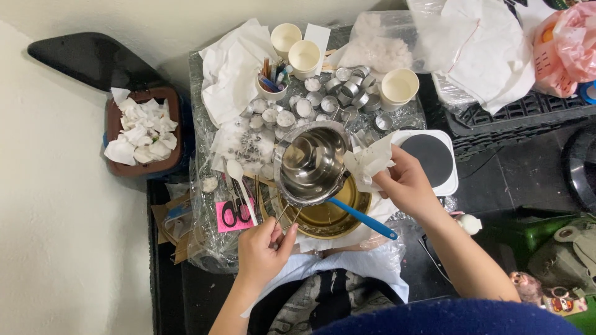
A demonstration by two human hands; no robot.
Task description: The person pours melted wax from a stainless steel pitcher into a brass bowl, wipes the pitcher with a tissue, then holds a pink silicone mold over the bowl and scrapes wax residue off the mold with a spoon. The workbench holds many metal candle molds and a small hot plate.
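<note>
A shiny steel pouring pot point(310, 162) is tilted on its side over a brass-coloured pan point(329, 217) with a blue handle point(363, 218). My left hand point(264, 248) pinches the pot's thin wire handle at the near side. My right hand point(406, 183) holds a crumpled white paper tissue point(369, 162) against the pot's right rim. Both hands are over the near edge of a small plastic-covered table point(202, 205).
Several small metal tealight cups point(347, 90), paper cups point(400, 85), a cup of pens point(273, 80), white tissues point(233, 68), scissors on a pink card point(234, 214) and a white spoon point(237, 177) crowd the table. A white hot plate point(434, 158) sits right; a bin of tissues point(143, 131) left.
</note>
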